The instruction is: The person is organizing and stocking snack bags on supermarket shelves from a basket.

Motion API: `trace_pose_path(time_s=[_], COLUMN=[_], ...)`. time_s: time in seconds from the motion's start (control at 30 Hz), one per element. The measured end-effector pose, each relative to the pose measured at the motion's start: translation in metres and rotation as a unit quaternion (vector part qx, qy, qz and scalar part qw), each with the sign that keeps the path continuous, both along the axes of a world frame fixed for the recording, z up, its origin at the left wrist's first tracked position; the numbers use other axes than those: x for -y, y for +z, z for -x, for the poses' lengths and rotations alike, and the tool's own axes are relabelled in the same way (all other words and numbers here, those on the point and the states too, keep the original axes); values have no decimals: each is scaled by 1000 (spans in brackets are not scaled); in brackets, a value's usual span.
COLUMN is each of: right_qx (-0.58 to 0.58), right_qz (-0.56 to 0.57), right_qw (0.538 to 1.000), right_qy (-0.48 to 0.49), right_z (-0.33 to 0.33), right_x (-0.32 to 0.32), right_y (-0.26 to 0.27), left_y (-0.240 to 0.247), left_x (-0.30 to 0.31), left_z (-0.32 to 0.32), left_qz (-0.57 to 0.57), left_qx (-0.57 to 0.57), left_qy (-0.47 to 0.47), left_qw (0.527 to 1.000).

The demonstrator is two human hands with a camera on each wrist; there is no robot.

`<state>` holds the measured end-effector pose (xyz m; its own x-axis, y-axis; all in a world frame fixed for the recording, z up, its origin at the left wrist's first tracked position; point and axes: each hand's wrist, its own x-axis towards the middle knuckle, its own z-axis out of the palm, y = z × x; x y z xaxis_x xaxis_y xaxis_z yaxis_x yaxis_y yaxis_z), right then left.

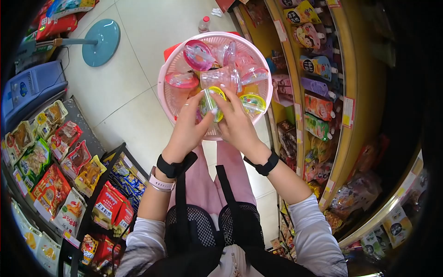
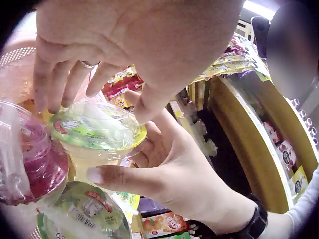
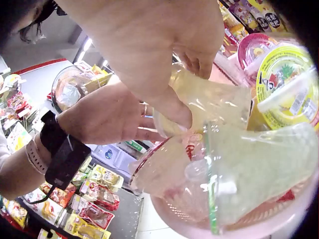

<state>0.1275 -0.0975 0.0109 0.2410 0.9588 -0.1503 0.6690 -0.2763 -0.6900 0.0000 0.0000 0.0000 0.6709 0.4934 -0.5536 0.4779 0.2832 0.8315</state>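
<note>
Both hands meet over a pink basket (image 1: 162,87) filled with sealed jelly cups. Between them is a cup with a yellow-rimmed green lid (image 2: 94,130), its pale body (image 3: 212,99) lying tilted in the right wrist view. My left hand (image 1: 188,127) has its fingers on the lid's edge, thumb at the near side. My right hand (image 1: 240,124) grips the cup's side, thumb along the body in the left wrist view. Around it lie a magenta-lidded cup (image 1: 197,54), a red-lidded cup (image 1: 181,80) and another yellow-rimmed cup (image 1: 253,104).
Shelves of pouches (image 1: 318,108) stand on the right. Racks of packaged snacks (image 1: 50,191) and a blue bin (image 1: 34,92) are on the left. A round teal base (image 1: 101,42) and a small bottle (image 1: 204,24) stand on the tiled floor (image 1: 138,69).
</note>
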Motion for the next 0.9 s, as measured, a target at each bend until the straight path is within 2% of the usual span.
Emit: trace_pose_path(time_s=[0.07, 0.17, 0.23, 0.3, 0.4, 0.47, 0.5, 0.53, 0.57, 0.6, 0.63, 0.7, 0.8, 0.87, 0.9], right_qx=[-69, -87, -22, 52, 137, 251, 338, 311, 392, 356, 399, 358, 409, 353, 345], right_qz=[0, 3, 16, 36, 15, -12, -63, -34, -88, -68, -81, -118, -113, -39, -39], right_qw=[997, 996, 999, 998, 984, 947, 917, 890, 866, 857, 841, 854, 854, 882, 886], right_qy=[-38, 5, 40, 25, -111, -201, -202, -333, -298, -366, -355, -358, -301, -309, -306], right_z=[-7, -24, -54, -91, -151, -195, -218, -234, -263, -274, -298, -339, -396, -423, -431], right_x=[7, 21, 43, 61, 75, 78, 77, 79, 81, 72, 71, 58, 39, 30, 30], right_y=[4, 18, 37, 66, 117, 153, 165, 175, 182, 193, 194, 187, 169, 156, 153], left_y=[-2, 8, 9, 8, -5, -5, 0, 3, 1, 0, -1, 1, 4, -1, 0], left_x=[8, 2, 2, 3, 9, 13, 11, 10, 9, 9, 9, 8, 5, 5, 6], left_z=[-6, -14, -19, -24, -22, -26, -25, -25, -26, -23, -21, -18, -14, -9, -7], left_qz=[-155, -223, -242, -264, -277, -298, -283, -269, -270, -272, -275, -292, -278, -296, -297], left_qx=[18, 53, 41, 45, 4, 13, -10, -36, -29, -26, -24, -39, -72, -49, -58], left_qy=[-25, -15, -32, -49, -76, -75, -89, -103, -98, -94, -91, -87, -57, -36, -34], left_qw=[987, 973, 969, 962, 958, 951, 955, 957, 957, 957, 957, 952, 956, 953, 953])
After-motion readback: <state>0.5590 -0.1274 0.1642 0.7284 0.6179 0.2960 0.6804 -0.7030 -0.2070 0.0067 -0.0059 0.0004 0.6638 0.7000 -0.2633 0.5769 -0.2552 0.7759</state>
